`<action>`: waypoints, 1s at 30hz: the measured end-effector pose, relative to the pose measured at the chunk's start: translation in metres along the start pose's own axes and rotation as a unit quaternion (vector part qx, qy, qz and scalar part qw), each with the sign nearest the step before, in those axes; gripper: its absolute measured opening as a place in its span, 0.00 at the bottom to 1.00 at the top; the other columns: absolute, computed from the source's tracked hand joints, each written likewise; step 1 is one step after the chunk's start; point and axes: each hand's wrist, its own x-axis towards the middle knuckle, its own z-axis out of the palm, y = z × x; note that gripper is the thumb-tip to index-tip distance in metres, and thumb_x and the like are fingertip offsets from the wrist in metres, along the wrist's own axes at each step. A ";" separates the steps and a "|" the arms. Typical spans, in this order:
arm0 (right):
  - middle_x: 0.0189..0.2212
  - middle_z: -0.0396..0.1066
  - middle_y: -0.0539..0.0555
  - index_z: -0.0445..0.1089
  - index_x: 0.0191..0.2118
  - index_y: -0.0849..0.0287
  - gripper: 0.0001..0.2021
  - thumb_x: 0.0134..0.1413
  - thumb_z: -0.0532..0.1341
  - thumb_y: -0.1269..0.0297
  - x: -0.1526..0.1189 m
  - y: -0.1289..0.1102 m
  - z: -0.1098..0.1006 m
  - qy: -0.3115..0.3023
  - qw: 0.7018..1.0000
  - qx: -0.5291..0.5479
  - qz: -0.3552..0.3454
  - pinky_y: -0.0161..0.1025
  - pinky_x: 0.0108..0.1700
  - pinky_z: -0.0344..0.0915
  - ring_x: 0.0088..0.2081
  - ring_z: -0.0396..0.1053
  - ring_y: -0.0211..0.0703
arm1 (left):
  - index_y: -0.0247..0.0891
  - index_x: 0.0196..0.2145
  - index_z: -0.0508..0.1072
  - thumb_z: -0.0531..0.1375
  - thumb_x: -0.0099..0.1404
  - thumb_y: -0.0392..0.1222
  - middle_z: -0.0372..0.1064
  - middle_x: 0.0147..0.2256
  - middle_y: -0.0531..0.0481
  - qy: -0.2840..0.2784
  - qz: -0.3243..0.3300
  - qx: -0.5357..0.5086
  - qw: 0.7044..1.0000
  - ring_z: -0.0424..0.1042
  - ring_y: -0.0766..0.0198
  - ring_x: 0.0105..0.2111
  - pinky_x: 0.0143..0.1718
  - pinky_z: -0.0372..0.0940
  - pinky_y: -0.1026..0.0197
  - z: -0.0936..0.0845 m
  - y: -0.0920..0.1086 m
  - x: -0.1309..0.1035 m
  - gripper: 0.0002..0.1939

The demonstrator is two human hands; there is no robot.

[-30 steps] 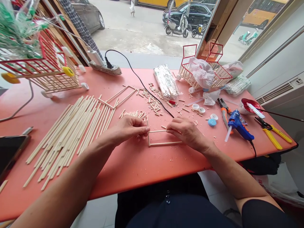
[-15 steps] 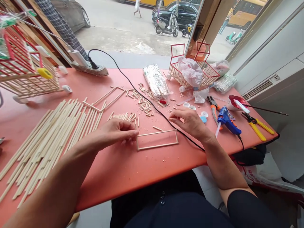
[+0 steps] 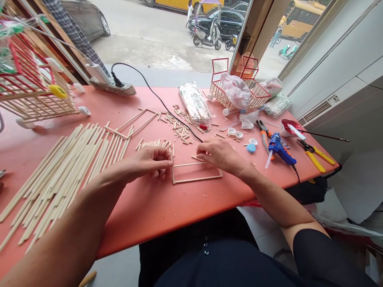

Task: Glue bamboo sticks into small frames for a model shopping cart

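Observation:
My left hand (image 3: 151, 160) is closed, thumb and fingers pinching a thin wooden stick at the left corner of a rectangular stick frame (image 3: 197, 180). This frame lies on the red table, its upper right corner hidden by my right hand (image 3: 220, 154). That hand hovers over the frame with fingers bent and a small gap to the thumb. Just below its fingertips lies a short loose stick (image 3: 196, 158), and I see nothing held there. Behind my left hand is a cluster of short cut sticks (image 3: 154, 144).
Long sticks (image 3: 56, 175) cover the left of the table (image 3: 167, 223). A black cord (image 3: 155, 95) runs toward my right hand. Bottle caps (image 3: 251, 148), a blue glue gun (image 3: 281, 147), and yellow-handled pliers (image 3: 315, 161) lie right. Stick-built carts (image 3: 38, 99) stand at the back.
My right hand has moved left and slightly down, from beside the frame's right end to the short loose stick. My left hand keeps its pinch. The view has shifted slightly.

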 end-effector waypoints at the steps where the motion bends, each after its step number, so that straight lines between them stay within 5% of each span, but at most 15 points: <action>1: 0.40 0.79 0.57 0.79 0.42 0.60 0.09 0.68 0.64 0.61 0.003 -0.004 -0.002 -0.017 1.000 -0.018 0.007 0.37 0.42 0.56 0.41 0.72 0.44 | 0.37 0.29 0.72 0.72 0.59 0.53 0.74 0.22 0.51 -0.006 0.006 0.001 1.000 0.73 0.66 0.23 0.22 0.62 0.70 -0.001 0.000 0.000 0.18; 11: 0.45 0.80 0.69 0.78 0.47 0.68 0.11 0.64 0.60 0.70 0.034 -0.043 -0.031 -0.153 0.971 -0.178 0.033 0.41 0.42 0.65 0.46 0.76 0.56 | 0.38 0.26 0.71 0.74 0.53 0.52 0.74 0.20 0.50 0.006 0.019 -0.004 1.000 0.72 0.66 0.20 0.20 0.62 0.69 0.002 0.001 0.004 0.20; 17: 0.32 0.79 0.56 0.78 0.35 0.64 0.11 0.60 0.58 0.70 0.010 -0.023 -0.045 -0.002 0.995 0.012 0.100 0.34 0.35 0.59 0.33 0.72 0.39 | 0.37 0.26 0.72 0.74 0.52 0.47 0.74 0.21 0.49 0.009 0.025 -0.010 1.000 0.73 0.65 0.20 0.18 0.64 0.68 0.002 -0.001 0.008 0.16; 22: 0.22 0.76 0.49 0.75 0.26 0.61 0.10 0.56 0.60 0.70 -0.041 -0.027 -0.028 0.005 0.970 0.193 0.146 0.32 0.30 0.57 0.26 0.69 0.35 | 0.38 0.26 0.71 0.71 0.54 0.41 0.73 0.20 0.48 0.018 0.027 -0.032 0.999 0.74 0.63 0.20 0.19 0.66 0.67 0.006 0.000 0.009 0.11; 30: 0.24 0.78 0.52 0.75 0.25 0.59 0.12 0.58 0.60 0.68 -0.043 -0.029 0.002 0.027 0.963 0.111 0.244 0.34 0.34 0.59 0.29 0.72 0.39 | 0.38 0.25 0.70 0.71 0.52 0.41 0.76 0.21 0.46 0.005 0.016 -0.046 0.999 0.75 0.61 0.20 0.19 0.69 0.65 0.009 0.000 0.008 0.12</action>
